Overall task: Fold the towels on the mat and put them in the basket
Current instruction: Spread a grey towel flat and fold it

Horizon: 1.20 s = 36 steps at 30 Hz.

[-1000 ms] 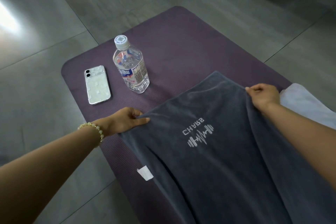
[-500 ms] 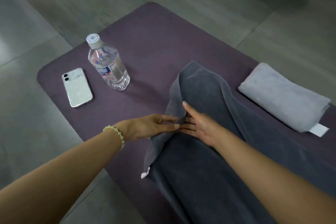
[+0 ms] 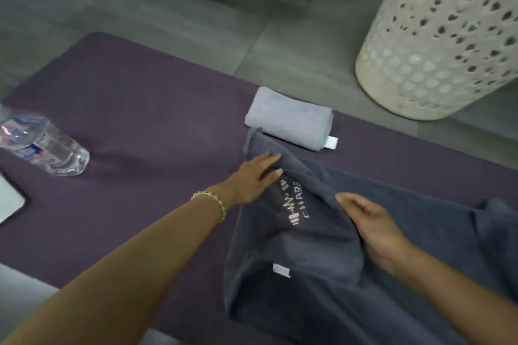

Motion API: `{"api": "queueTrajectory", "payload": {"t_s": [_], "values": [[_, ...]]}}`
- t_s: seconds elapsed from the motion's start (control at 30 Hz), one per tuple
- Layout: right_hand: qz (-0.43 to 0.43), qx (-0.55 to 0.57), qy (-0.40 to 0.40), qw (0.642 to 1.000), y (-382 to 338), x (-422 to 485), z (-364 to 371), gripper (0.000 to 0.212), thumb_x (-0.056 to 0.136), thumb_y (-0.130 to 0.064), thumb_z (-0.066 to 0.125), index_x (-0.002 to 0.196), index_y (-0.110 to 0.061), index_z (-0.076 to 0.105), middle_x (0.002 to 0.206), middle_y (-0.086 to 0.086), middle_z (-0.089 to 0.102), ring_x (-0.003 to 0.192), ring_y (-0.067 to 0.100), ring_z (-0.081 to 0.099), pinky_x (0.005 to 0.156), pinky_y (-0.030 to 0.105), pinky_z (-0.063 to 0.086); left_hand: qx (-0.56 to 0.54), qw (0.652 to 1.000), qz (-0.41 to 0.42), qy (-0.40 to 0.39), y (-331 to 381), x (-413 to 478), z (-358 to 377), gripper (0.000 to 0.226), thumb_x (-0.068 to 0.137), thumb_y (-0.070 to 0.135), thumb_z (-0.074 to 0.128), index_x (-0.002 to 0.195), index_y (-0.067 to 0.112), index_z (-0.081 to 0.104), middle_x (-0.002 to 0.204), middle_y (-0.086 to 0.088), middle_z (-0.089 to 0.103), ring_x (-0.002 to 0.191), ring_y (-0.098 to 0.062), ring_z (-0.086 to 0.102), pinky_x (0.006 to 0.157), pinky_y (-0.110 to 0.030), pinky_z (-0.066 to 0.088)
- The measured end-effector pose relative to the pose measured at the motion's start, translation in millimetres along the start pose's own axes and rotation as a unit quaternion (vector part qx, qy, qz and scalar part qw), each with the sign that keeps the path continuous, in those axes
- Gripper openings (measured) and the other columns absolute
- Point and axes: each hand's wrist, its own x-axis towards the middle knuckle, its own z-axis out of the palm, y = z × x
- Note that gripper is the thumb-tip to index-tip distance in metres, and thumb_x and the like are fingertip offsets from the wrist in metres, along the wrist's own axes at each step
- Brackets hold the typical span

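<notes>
head: grey towel (image 3: 288,117) folded at 12 o'clock, not in basket (image 3: 437,45); dark towel (image 3: 420,218) mid-fold, l hand (image 3: 253,179) pressing straight-fingered, r hand (image 3: 372,230) pinching fold.

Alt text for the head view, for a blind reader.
A dark grey towel is being folded on a purple mat: the left hand presses it flat, the right hand grips a fold. Beyond: a folded pale towel and a white basket.
</notes>
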Motion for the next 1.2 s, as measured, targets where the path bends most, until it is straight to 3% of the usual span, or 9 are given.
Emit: {"api": "queueTrajectory", "payload": {"t_s": [0.2,0.33,0.53,0.67,0.8,0.93,1.03,1.1,1.2], "values": [[0.065,0.053,0.092,0.992,50,-36,-105,0.015,0.095,-0.012,0.054,0.095,-0.003,0.066,0.076,0.003,0.072,0.064,0.007,0.066,0.057,0.016,0.053,0.221,0.966,0.063,-0.12,48,30,62,0.06,0.096,0.051,0.041,0.149,0.028,0.026,0.157,0.005,0.02,0.146,-0.021,0.008,0.118,-0.039,0.005],[0.101,0.07,0.142,0.982,107,-29,-132,0.013,0.093,-0.014,0.058,0.09,-0.006,0.068,0.096,0.015,0.07,0.08,0.018,0.062,0.067,0.018,0.053,0.302,0.937,0.079,-0.157,53,54,78,0.062,0.093,0.05,0.049,0.147,0.026,0.031,0.154,0.003,0.03,0.143,-0.024,0.018,0.117,-0.04,0.013],[0.173,0.13,0.077,0.973,134,-20,-147,0.034,0.075,-0.037,0.072,0.097,-0.011,0.074,0.099,0.008,0.074,0.102,0.027,0.067,0.097,0.045,0.05,0.269,0.951,0.093,-0.116,61,86,82,0.033,0.084,0.035,0.07,0.113,0.022,0.067,0.119,0.003,0.062,0.109,-0.016,0.053,0.093,-0.024,0.041],[0.176,0.14,-0.021,0.974,139,-26,-160,0.033,0.085,-0.04,0.064,0.106,-0.015,0.072,0.105,0.001,0.074,0.101,0.016,0.068,0.092,0.035,0.051,0.267,0.947,0.078,-0.16,67,109,77,0.018,0.082,0.034,0.072,0.087,0.018,0.075,0.089,0.006,0.07,0.085,-0.012,0.059,0.077,-0.02,0.04],[0.134,0.068,-0.073,0.986,149,-40,-169,0.064,0.051,-0.061,0.084,0.091,-0.012,0.075,0.097,0.007,0.074,0.091,0.017,0.069,0.081,0.029,0.054,0.198,0.952,0.052,-0.227,94,122,73,0.029,0.083,0.035,0.069,0.075,0.007,0.07,0.073,0.0,0.063,0.068,-0.01,0.053,0.073,-0.025,0.044],[0.071,0.101,-0.011,0.992,158,-58,-177,0.06,0.061,-0.067,0.073,0.073,-0.011,0.055,0.074,0.005,0.053,0.075,0.015,0.05,0.077,0.027,0.043,0.1,0.979,0.053,-0.17,144,125,81,0.025,0.089,0.032,0.063,0.086,0.008,0.068,0.069,0.001,0.061,0.065,-0.006,0.053,0.067,-0.017,0.045],[0.026,0.155,0.061,0.986,155,-74,-185,0.038,0.088,-0.042,0.062,0.066,-0.015,0.046,0.06,-0.004,0.048,0.061,0.006,0.048,0.06,0.014,0.043,0.031,0.988,0.064,-0.134,183,133,99,0.022,0.089,0.029,0.064,0.085,0.008,0.066,0.069,0.003,0.058,0.062,-0.002,0.052,0.062,-0.013,0.043],[0.021,0.156,0.109,0.982,162,-85,-202,0.033,0.091,-0.032,0.054,0.07,-0.006,0.052,0.062,0.0,0.058,0.066,0.009,0.056,0.063,0.015,0.046,0.007,0.99,0.072,-0.117,208,144,117,0.019,0.089,0.027,0.065,0.076,0.012,0.064,0.067,0.004,0.058,0.062,-0.002,0.052,0.061,-0.014,0.043],[0.012,0.173,0.145,0.974,171,-108,-238,0.07,0.08,-0.058,0.065,0.083,0.01,0.052,0.075,0.024,0.06,0.077,0.019,0.06,0.075,0.029,0.046,-0.009,0.987,0.099,-0.127,257,160,158,0.027,0.087,0.025,0.068,0.063,0.017,0.06,0.055,0.015,0.054,0.055,0.003,0.048,0.054,-0.009,0.039]]}}
